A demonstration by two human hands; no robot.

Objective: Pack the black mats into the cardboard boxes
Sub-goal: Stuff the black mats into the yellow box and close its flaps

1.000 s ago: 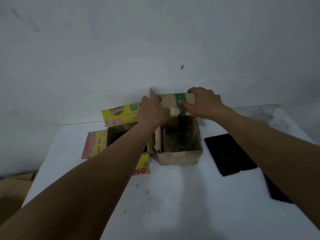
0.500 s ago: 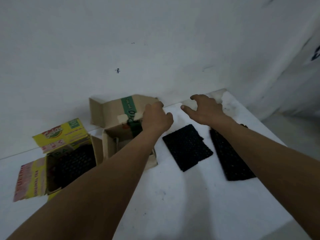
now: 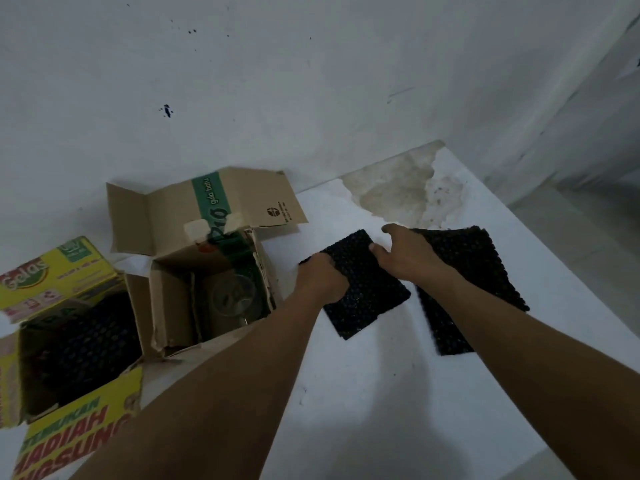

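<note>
Forearms outstretched: the left hand [image 3: 323, 280] curls its grip round the left edge of the black mat [image 3: 367, 289] on the table [image 3: 381, 393]. The right hand [image 3: 410, 258] thumbs the right edge, but its grip cannot be told. Left of the grip is the "gula batu" box [image 3: 242, 195], then the yellow "Gelas" box [image 3: 52, 282].

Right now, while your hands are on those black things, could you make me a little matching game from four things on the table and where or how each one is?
1. yellow box
2. brown box
3. nearer mat
4. farther mat

A. gripped by the left hand and right hand
B. lying on the table, not gripped
C. green stripe on its flap
D. another black mat inside

Pairs: 1-D, 2-C, 3-A, 4-B.
</note>
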